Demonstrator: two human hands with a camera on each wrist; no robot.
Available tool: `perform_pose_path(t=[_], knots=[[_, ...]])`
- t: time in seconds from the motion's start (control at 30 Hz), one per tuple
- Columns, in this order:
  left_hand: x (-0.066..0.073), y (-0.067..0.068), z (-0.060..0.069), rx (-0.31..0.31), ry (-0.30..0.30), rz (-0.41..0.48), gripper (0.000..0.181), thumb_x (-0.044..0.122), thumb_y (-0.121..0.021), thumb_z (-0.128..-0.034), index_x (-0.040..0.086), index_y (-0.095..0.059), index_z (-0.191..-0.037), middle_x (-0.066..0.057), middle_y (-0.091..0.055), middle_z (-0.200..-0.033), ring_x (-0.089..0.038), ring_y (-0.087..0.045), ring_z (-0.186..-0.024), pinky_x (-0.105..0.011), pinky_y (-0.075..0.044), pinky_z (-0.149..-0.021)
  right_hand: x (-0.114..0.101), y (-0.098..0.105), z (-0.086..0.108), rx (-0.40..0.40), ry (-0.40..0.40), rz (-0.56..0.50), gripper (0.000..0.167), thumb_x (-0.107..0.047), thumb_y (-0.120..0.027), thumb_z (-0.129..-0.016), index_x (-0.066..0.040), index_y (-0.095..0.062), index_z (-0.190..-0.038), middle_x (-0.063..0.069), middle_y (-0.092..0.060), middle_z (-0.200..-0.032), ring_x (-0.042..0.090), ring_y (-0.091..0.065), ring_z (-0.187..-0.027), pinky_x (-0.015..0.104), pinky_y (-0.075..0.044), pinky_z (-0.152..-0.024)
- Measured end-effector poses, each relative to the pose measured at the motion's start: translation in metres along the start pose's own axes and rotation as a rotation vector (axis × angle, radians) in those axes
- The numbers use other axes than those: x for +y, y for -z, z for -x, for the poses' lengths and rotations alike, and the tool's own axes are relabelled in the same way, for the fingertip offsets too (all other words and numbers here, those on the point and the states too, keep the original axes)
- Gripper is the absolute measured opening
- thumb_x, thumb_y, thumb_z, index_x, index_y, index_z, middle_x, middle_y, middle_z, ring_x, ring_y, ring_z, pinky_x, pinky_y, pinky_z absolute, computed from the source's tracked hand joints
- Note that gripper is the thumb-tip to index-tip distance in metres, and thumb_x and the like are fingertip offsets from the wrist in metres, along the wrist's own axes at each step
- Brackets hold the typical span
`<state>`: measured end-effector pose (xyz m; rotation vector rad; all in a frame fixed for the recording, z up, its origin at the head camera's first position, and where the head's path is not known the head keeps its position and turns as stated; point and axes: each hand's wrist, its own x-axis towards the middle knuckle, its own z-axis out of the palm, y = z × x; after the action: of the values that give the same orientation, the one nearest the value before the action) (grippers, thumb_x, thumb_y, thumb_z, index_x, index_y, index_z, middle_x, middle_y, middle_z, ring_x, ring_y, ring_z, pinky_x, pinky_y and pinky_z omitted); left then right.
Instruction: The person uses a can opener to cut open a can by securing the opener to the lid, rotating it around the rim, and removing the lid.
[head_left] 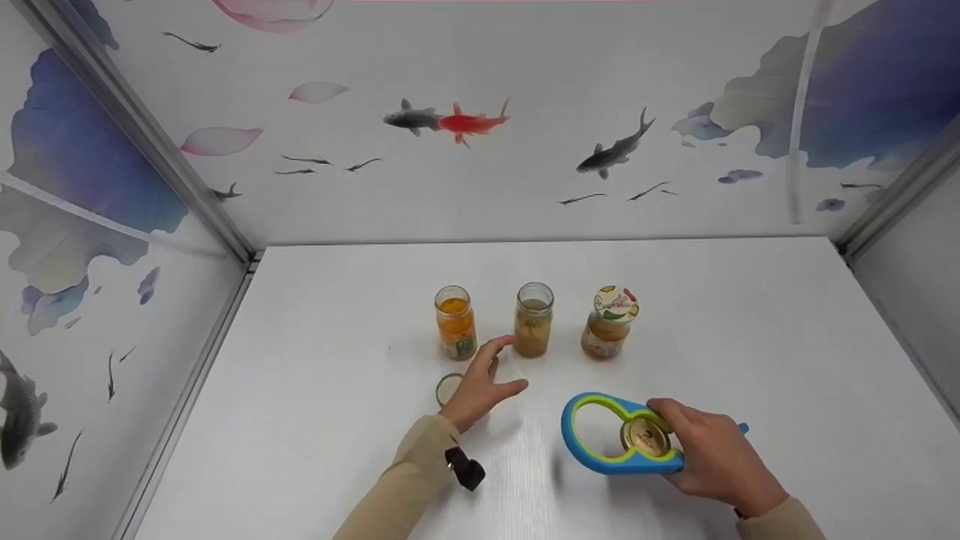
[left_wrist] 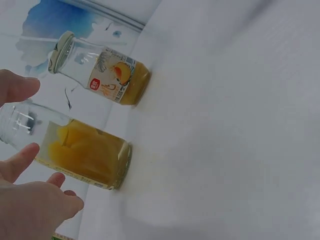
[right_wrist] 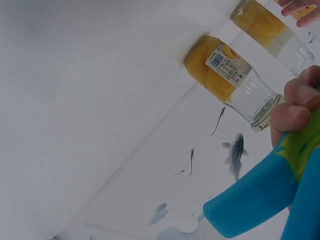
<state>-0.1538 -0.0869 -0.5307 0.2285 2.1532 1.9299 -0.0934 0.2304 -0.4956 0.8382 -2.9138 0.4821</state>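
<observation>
My right hand (head_left: 720, 461) grips a blue and green jar opener (head_left: 589, 465), and a gold lid (head_left: 646, 437) sits within its smaller ring. My left hand (head_left: 480, 390) reaches toward the middle jar (head_left: 532, 330), thumb and fingers spread. That jar has no lid and holds pale yellow fruit; in the left wrist view the fingers lie close around it, but I cannot tell if they touch. Left of it stands a lidless jar (head_left: 456, 330) of orange fruit. On the right is a jar (head_left: 606, 334) with a patterned lid (head_left: 616, 304) on it.
Partly behind my left hand, another lid (head_left: 448, 388) lies on the white table (head_left: 300, 420). A back wall (head_left: 525, 202) painted with fish rises beyond the jars, and a side wall (head_left: 187, 300) stands at the left.
</observation>
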Motion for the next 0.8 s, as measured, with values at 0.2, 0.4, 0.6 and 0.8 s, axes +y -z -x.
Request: perform_pose_path(t=[0.2, 0.4, 0.6, 0.8], knots=[[-0.009, -0.016, 0.006, -0.11, 0.001, 0.088, 0.047, 0.002, -0.065, -0.0896, 0.0, -0.049, -0.134, -0.012, -0.046, -0.139, -0.024, -0.037, -0.133, -0.038, -0.024, -0.113, -0.004, 0.001, -0.01, 0.0, 0.039, -0.006, 0.072, -0.031, -0.092, -0.056, -0.009, -0.055, -0.114, 0.004, -0.068, -0.102, 0.017, -0.067, -0.08, 0.039, -0.057, -0.069], [-0.018, -0.033, 0.011, -0.22, -0.013, 0.131, 0.031, 0.002, -0.062, -0.0921, 0.005, -0.06, -0.123, -0.007, -0.062, -0.12, -0.015, -0.056, -0.114, -0.034, -0.041, -0.103, -0.013, 0.004, -0.021, 0.0, 0.096, -0.028, 0.071, -0.031, -0.091, -0.059, -0.008, -0.055, -0.116, 0.004, -0.068, -0.103, 0.018, -0.067, -0.082, 0.04, -0.057, -0.069], [-0.02, -0.045, 0.012, -0.298, -0.021, 0.196, 0.032, -0.002, -0.061, -0.0915, -0.002, -0.058, -0.124, -0.018, -0.062, -0.12, -0.023, -0.059, -0.112, -0.035, -0.049, -0.093, -0.02, 0.0, -0.029, 0.021, 0.128, -0.037, 0.069, -0.032, -0.09, -0.06, -0.009, -0.055, -0.116, 0.003, -0.068, -0.103, 0.017, -0.067, -0.082, 0.039, -0.058, -0.069], [0.004, -0.054, 0.027, -0.354, -0.055, 0.322, 0.032, 0.015, -0.058, -0.0967, 0.002, -0.059, -0.126, -0.015, -0.063, -0.118, -0.028, -0.06, -0.109, -0.043, -0.052, -0.088, -0.022, -0.002, -0.034, 0.033, 0.162, -0.044, 0.068, -0.031, -0.088, -0.063, -0.008, -0.055, -0.116, 0.003, -0.067, -0.103, 0.017, -0.066, -0.084, 0.039, -0.057, -0.07]])
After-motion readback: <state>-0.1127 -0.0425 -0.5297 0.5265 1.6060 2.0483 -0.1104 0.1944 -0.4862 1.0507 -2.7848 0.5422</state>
